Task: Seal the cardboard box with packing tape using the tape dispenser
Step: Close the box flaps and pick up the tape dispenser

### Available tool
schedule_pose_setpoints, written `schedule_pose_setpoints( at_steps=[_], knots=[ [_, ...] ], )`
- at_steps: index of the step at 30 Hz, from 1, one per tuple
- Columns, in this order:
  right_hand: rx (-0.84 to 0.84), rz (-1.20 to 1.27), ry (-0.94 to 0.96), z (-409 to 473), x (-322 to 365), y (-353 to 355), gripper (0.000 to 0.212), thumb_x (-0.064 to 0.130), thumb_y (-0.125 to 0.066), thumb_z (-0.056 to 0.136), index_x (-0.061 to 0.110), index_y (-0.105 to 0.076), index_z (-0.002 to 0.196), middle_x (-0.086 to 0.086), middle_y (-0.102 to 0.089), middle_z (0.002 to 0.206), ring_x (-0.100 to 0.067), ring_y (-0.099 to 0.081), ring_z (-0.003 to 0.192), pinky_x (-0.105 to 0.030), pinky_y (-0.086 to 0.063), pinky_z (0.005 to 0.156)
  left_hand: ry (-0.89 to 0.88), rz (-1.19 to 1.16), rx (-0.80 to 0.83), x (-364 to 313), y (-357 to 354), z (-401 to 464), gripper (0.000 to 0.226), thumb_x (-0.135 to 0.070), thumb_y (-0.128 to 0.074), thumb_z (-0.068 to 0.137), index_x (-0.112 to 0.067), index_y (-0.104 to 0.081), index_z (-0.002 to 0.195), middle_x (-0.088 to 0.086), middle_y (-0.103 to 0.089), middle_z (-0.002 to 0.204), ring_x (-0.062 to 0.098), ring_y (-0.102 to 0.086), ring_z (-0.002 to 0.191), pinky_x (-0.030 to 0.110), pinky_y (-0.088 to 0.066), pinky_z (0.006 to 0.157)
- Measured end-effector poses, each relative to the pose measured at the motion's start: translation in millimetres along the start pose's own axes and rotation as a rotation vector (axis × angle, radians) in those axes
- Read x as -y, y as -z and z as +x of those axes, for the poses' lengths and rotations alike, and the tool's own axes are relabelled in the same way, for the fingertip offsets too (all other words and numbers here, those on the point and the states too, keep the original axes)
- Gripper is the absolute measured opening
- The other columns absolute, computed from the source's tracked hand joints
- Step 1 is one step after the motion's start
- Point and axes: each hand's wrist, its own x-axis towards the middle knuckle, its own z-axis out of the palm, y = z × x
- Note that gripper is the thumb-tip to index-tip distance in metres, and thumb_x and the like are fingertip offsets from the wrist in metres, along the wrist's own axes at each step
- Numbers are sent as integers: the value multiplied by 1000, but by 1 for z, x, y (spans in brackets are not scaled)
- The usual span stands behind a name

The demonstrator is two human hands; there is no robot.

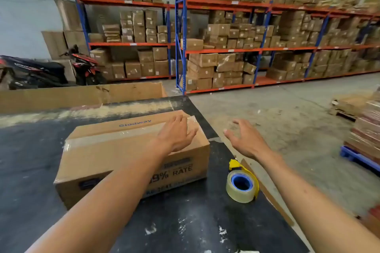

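Observation:
A brown cardboard box [115, 150] lies on the black table [30, 160], flaps down, with a strip of clear tape running along its top seam and over its left end. My left hand [176, 133] lies over the right end of the box top with its fingers spread, on or just above the tape end. My right hand [244, 139] hovers in the air to the right of the box, fingers relaxed, holding nothing. The yellow tape dispenser [242, 183] with its clear roll and blue core stands on the table by the right edge, below my right hand.
A large open cardboard carton [82, 94] stands behind the table. Orange and blue shelving [226, 49] full of boxes lines the back wall, with a motorbike [41, 72] at left. Stacked goods on a blue pallet [362, 156] sit on the concrete floor at right.

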Motion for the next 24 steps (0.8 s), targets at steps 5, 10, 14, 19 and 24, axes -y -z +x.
schedule_pose_setpoints(
  at_steps=[5, 10, 14, 19, 24],
  knots=[
    [125, -66, -163, -10, -60, -27, 68, 49, -58, 88, 16, -42, 145, -8, -44, 150, -27, -43, 136, -42, -40, 108, 58, -23, 43, -24, -49, 22, 81, -59, -29, 100, 8, -32, 146, 29, -29, 155, 40, -25, 144, 47, -19, 120],
    [298, -175, -248, -12, -107, -67, 60, 38, -66, 80, 12, -50, 132, -11, -52, 139, -31, -51, 125, -39, -48, 98, 170, -14, 47, -29, -89, 32, 99, -73, -18, 93, 6, -21, 152, 26, -24, 159, 38, -20, 147, 48, -14, 122],
    [416, -256, -304, -8, -124, -95, 60, 29, -70, 78, 9, -49, 130, -17, -56, 129, -37, -56, 117, -42, -52, 90, 167, 16, 62, -25, -96, 33, 102, -76, -12, 92, 5, -19, 154, 26, -22, 160, 37, -19, 149, 49, -15, 122],
    [481, -248, -292, 17, -127, -99, 32, 25, -67, 80, 11, -62, 109, -17, -66, 116, -35, -63, 104, -36, -52, 81, 139, 78, 76, -27, -96, 34, 116, -88, -15, 84, 4, -18, 154, 25, -20, 162, 36, -17, 150, 49, -15, 123],
    [394, 196, -365, 41, -112, -79, 5, 12, -71, 75, 16, -71, 71, -3, -70, 73, -24, -65, 76, -29, -50, 66, 136, 153, 97, -22, -99, 38, 116, -87, -22, 83, 3, -13, 156, 24, -15, 164, 36, -14, 152, 47, -12, 124]
  ],
)
